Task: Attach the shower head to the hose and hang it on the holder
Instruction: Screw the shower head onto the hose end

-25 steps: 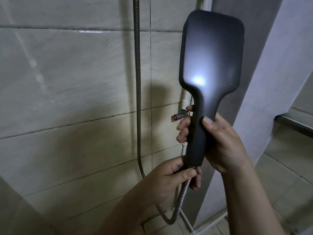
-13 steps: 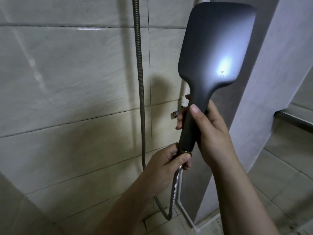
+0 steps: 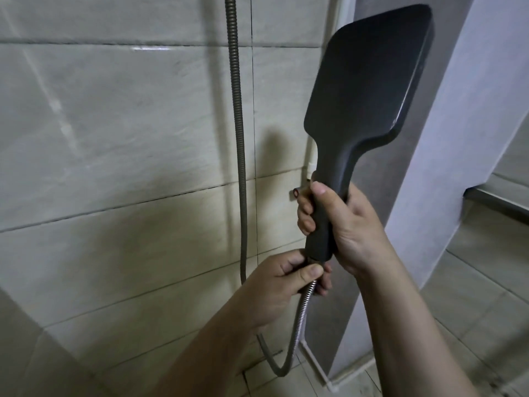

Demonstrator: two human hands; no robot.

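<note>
A left hand [image 3: 282, 285] is pinching the end nut of a ribbed metal hose [image 3: 300, 316] between thumb and fingers, right under the handle; a right hand [image 3: 347, 230] is wrapping closed around the handle of a dark, paddle-shaped shower head [image 3: 366, 81], holding it upright with its back to the camera; behind, the hose is looping down and climbing the beige tiled wall [image 3: 114, 124]; a small valve [image 3: 297, 192] is showing near the wall's corner.
</note>
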